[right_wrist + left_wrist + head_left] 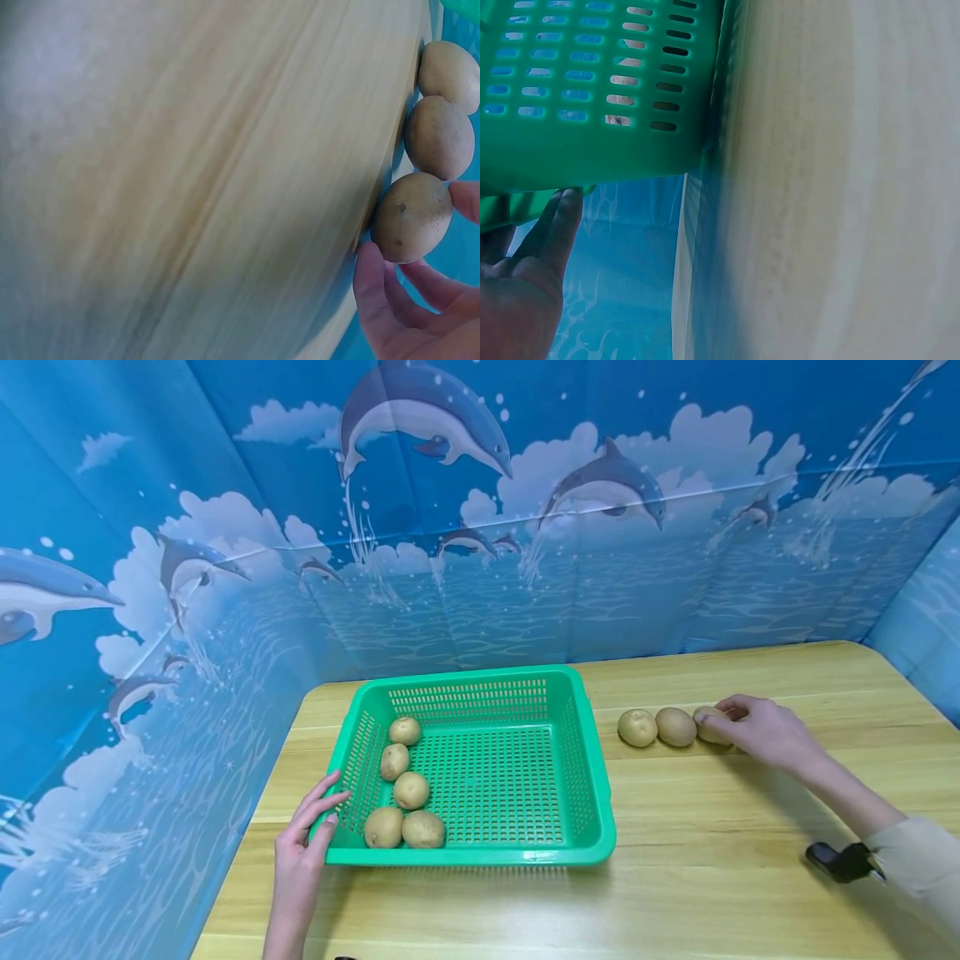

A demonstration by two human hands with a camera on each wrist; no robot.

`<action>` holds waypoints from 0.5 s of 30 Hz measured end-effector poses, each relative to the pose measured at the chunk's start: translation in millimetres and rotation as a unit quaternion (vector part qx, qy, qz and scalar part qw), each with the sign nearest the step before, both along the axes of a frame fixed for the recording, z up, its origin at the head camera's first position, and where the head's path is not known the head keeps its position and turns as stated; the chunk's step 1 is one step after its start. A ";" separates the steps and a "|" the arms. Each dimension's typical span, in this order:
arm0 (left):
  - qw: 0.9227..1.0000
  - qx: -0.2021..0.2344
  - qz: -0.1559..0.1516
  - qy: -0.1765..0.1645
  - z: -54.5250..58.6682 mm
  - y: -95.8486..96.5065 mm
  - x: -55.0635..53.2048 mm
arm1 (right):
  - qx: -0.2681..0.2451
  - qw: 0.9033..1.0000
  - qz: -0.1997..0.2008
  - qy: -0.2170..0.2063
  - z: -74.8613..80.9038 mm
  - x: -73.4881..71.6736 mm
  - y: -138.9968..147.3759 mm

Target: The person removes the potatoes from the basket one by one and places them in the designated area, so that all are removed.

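Observation:
My right hand (765, 731) holds the rightmost of three potatoes in a row, with thumb and fingers on opposite sides of it. This potato (412, 217) sits right up against the middle potato (676, 727), and the left potato (637, 727) stands beside that one. At the front left corner of a green plastic basket (480, 857), my left hand (303, 835) grips the rim, some fingers reaching over it. Inside the basket, several potatoes (411, 791) lie along the left side, two of them at the front. The left wrist view shows the basket's slotted wall (592, 150) from outside.
Everything stands on a light wooden table (697, 877). A blue curtain printed with dolphins (480, 593) hangs behind and to the left. Near the right sleeve (918, 860) a black strap-like piece (840, 862) shows.

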State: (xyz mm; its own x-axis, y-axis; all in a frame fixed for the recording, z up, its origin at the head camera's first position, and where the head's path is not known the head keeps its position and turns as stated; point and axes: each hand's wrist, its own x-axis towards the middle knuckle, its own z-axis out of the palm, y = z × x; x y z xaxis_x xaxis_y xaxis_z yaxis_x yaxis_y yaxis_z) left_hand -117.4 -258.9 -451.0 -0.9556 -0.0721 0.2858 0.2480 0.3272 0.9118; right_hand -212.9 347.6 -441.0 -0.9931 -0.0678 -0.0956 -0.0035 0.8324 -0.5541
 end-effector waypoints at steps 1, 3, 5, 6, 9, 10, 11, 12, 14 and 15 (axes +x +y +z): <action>1.000 0.000 0.000 0.000 0.0 0.0 -0.1 | -0.001 1.000 -0.001 -0.002 -0.3 0.5 -0.2; 1.000 0.000 0.001 -0.001 0.2 0.1 0.0 | -0.005 1.000 -0.002 -0.005 -0.8 1.6 -0.7; 1.000 0.001 0.002 -0.004 0.1 0.0 0.1 | -0.008 1.000 -0.002 -0.007 -1.3 2.4 -0.6; 1.000 0.001 0.003 -0.007 0.1 -0.2 0.1 | -0.009 1.000 -0.002 -0.008 -1.7 2.7 -0.5; 1.000 0.000 0.005 -0.012 -0.1 -0.5 0.2 | -0.018 1.000 -0.002 -0.010 -2.7 3.6 0.4; 1.000 -0.001 0.005 -0.013 -0.3 -0.6 0.2 | -0.019 1.000 -0.003 -0.008 -3.3 3.8 0.9; 1.000 -0.002 0.006 -0.014 -0.4 -0.7 0.1 | -0.021 1.000 -0.004 -0.007 -3.9 4.1 1.4; 1.000 -0.003 0.005 -0.014 -0.6 -0.8 0.0 | -0.024 1.000 -0.004 -0.005 -4.3 4.5 1.9; 1.000 -0.002 0.005 -0.012 -0.5 -0.8 -0.2 | -0.030 1.000 -0.005 -0.001 -5.1 5.7 3.1; 1.000 -0.001 0.004 -0.011 -0.6 -0.9 -0.3 | -0.034 0.999 -0.006 0.001 -5.5 6.6 4.0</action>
State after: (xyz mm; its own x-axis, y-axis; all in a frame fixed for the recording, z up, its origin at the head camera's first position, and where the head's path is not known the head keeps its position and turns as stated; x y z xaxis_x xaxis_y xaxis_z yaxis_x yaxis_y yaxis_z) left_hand -117.7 -259.8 -451.6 -0.9611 -0.0800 0.2645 0.2247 0.3310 0.9165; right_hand -206.3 351.6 -446.5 -0.9941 -0.0617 -0.0889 0.0052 0.7929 -0.6093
